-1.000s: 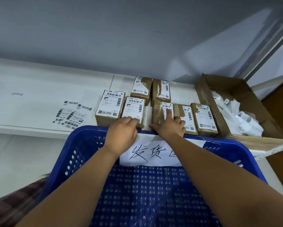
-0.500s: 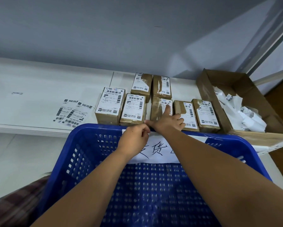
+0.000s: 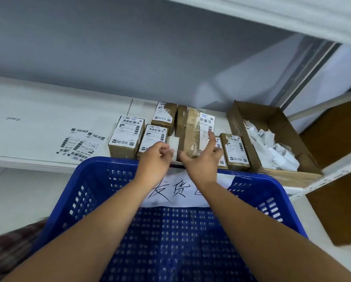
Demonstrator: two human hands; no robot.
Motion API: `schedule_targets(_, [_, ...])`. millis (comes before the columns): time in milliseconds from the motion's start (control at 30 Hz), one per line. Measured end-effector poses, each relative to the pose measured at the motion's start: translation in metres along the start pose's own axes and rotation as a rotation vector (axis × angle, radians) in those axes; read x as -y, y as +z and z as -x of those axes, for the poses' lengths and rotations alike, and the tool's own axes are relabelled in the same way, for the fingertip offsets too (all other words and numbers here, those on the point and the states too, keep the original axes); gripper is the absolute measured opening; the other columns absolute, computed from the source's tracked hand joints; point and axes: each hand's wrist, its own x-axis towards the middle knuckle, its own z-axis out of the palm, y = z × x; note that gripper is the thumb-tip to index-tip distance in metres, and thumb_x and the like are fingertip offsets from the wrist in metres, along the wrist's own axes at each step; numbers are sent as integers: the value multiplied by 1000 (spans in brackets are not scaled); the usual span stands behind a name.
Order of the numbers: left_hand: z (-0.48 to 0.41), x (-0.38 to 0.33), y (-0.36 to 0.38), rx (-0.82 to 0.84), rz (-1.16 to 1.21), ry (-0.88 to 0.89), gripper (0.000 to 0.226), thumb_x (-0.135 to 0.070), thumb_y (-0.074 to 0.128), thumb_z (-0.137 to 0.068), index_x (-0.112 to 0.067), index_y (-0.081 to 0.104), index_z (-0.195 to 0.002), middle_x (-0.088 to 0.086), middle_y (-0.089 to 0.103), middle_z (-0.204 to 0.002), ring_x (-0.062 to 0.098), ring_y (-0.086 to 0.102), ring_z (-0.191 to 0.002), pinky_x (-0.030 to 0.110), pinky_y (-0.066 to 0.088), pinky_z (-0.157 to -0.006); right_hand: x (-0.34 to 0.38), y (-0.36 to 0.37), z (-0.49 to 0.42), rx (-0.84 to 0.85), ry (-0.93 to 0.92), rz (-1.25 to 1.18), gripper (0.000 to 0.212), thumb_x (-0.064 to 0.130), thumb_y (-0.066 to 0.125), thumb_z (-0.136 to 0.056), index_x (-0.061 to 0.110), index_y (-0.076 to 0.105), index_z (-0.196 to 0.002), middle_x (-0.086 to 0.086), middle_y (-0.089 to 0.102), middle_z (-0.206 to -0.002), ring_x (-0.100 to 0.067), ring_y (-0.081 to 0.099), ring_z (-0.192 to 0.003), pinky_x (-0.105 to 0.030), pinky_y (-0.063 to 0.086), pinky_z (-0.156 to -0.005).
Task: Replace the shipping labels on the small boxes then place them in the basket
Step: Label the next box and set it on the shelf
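Several small brown boxes with white shipping labels stand in two rows on the white shelf (image 3: pixel 38 119). My right hand (image 3: pixel 201 161) grips the middle front box (image 3: pixel 191 135) from below and holds it tilted up off the shelf, its label (image 3: pixel 206 122) facing right. My left hand (image 3: pixel 155 159) hovers just left of it, fingers curled with nothing in them, over the second box (image 3: pixel 153 137). More boxes sit at the left (image 3: pixel 126 137), the back (image 3: pixel 164 115) and the right (image 3: pixel 236 151). The blue plastic basket (image 3: pixel 85 180) lies under my forearms.
A sheet of fresh labels (image 3: pixel 81 145) lies on the shelf left of the boxes. An open cardboard tray (image 3: pixel 252 115) holding torn white label scraps sits at the right. A handwritten paper sign (image 3: pixel 176 192) hangs on the basket's far wall. An upper shelf (image 3: pixel 272 15) overhangs.
My right hand went from pressing on the middle front box to gripping it and tipping it upward. My left hand moved right and curled beside it.
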Motion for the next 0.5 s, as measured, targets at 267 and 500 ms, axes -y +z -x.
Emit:
schedule_targets(267, [49,-58,-17,95,437,-102,54,-33,67,-85,-17,47,-133,-5,66,-109,14,63,-102,39,46,-98,-1,-73,79,129,-363,58,109,42,85,-69,24,17,-151,-2,24,-126,-6,32,-106,-14,37,-90])
schedule_targets(500, [98,-75,-23,132,504,-109,46,-18,66,-87,-15,51,-130,0,71,-104,13,68,-94,32,53,-87,3,-134,102,265,-136,-339,78,46,67,-85,49,16,-145,5,40,-139,-7,52,-117,-25,52,-93])
